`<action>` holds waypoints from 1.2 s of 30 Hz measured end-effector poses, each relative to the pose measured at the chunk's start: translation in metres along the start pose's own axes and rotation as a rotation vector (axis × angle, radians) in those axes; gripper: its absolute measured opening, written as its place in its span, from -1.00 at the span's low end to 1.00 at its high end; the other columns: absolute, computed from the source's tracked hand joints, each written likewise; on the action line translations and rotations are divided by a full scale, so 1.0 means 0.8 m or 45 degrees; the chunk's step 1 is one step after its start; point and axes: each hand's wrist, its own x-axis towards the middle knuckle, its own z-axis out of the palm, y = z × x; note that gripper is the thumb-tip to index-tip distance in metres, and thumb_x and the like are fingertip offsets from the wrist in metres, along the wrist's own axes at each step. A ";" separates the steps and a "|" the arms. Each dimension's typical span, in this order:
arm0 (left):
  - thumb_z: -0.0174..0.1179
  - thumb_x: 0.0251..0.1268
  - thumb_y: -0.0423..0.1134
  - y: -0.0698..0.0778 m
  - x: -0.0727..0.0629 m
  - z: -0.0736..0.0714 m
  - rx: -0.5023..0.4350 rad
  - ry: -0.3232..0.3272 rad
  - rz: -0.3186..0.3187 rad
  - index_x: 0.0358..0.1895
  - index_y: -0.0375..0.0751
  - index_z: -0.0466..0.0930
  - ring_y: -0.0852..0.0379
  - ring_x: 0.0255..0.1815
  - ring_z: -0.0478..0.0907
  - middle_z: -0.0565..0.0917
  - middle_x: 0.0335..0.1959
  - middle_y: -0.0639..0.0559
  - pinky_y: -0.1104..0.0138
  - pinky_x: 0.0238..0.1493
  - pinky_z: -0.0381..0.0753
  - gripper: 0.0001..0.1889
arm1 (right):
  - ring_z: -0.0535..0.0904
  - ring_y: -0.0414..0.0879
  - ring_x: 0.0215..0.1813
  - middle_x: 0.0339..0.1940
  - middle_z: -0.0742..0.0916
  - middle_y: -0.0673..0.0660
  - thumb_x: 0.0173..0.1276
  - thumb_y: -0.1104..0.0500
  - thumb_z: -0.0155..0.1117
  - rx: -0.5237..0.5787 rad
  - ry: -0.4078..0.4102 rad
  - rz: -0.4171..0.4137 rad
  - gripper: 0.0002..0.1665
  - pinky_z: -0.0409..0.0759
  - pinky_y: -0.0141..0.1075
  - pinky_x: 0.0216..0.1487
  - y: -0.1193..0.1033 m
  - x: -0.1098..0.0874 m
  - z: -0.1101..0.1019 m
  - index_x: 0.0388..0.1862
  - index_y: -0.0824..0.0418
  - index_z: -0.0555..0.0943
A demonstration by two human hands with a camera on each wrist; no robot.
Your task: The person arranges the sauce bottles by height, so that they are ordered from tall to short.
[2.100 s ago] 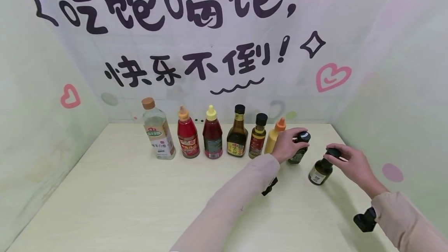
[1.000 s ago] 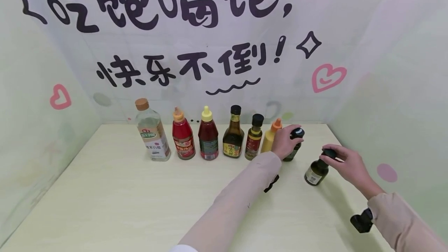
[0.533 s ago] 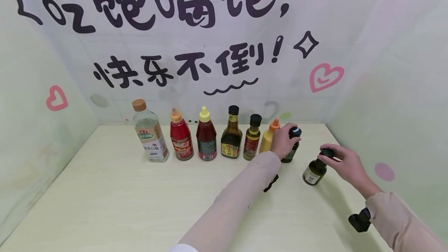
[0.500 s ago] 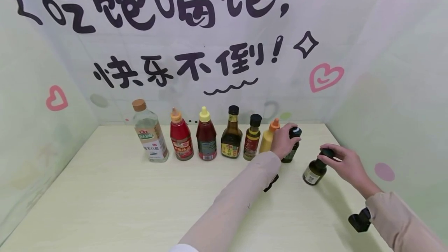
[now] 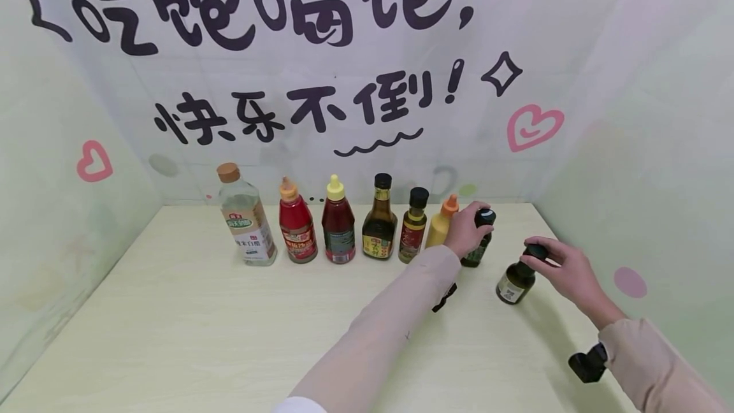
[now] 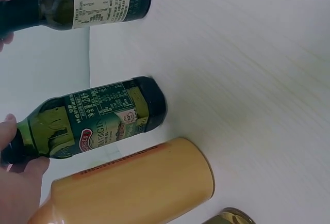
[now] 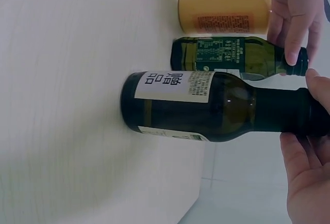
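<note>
My left hand pinches the dark neck of a small green olive oil bottle, which stands upright at the right end of the row. A yellow squeeze bottle with an orange nozzle is right beside it, partly behind that hand. My right hand grips the black cap of a dark glass bottle between thumb and fingers. This bottle has a white label and stands upright on the table, nearer to me and right of the olive oil. Its sticker shows in both wrist views.
Leftward along the back stand a small red-labelled bottle, a soy-sauce-like bottle, two red squeeze bottles, one yellow-capped and one orange-capped, and a tall clear bottle. Behind them rises a lettered wall. The pale table spreads in front.
The olive oil bottle has moved slightly back and left, closer in line with the row, in my left hand. The head view has shifted a little. My right hand stays on the dark bottle's cap.
</note>
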 end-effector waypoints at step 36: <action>0.16 0.15 -0.26 0.002 -0.006 -0.007 -0.032 -0.035 -0.033 0.15 0.02 0.39 0.24 -0.06 0.49 0.52 0.03 0.10 0.51 -0.20 0.45 -0.55 | 0.36 -0.67 -0.34 -0.37 0.63 -0.15 0.10 0.11 0.31 -0.120 0.017 0.161 -0.46 0.40 -0.57 -0.44 -0.008 -0.005 -0.016 0.01 0.39 0.47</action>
